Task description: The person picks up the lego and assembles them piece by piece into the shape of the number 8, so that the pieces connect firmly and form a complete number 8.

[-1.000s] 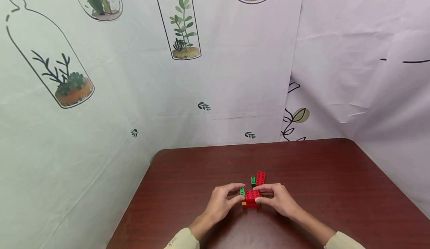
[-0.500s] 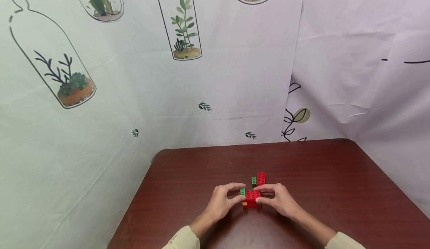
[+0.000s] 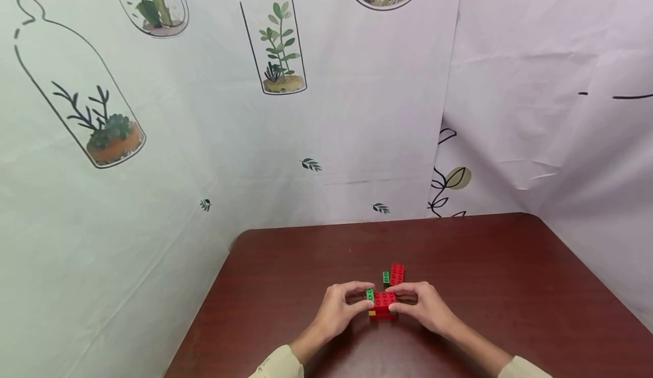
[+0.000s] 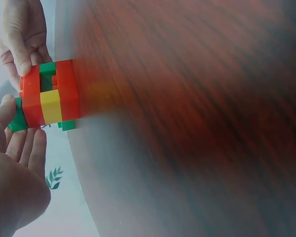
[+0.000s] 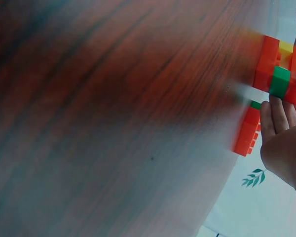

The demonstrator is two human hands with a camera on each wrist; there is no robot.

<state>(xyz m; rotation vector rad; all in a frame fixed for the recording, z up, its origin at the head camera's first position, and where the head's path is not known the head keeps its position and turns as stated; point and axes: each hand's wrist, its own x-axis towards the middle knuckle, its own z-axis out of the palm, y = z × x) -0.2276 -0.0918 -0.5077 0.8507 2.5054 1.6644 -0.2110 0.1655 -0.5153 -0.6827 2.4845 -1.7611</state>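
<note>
Both hands meet at a small stack of toy building bricks on the table. A red brick (image 3: 385, 298) tops it, and a lower red brick (image 4: 69, 89) forms its base. Sandwiched between them are a yellow brick (image 4: 51, 106) at the left end and a green brick (image 5: 280, 81) at the right, with a gap in the middle. The left hand (image 3: 334, 310) pinches a small green brick (image 3: 369, 294) at the top left end, thumb on the near side. Thumb and fingers of the right hand (image 3: 425, 309) hold the upper red brick's right end.
Just behind the stack, a loose red brick (image 3: 397, 273) and a small loose green brick (image 3: 386, 277) lie side by side on the brown table (image 3: 306, 253). A white sheet with plant drawings (image 3: 331, 117) hangs beyond the table's far edge.
Everything appears slightly lower in the head view, background included. Both hands keep the same grip on the bricks, and the stack looks unchanged.
</note>
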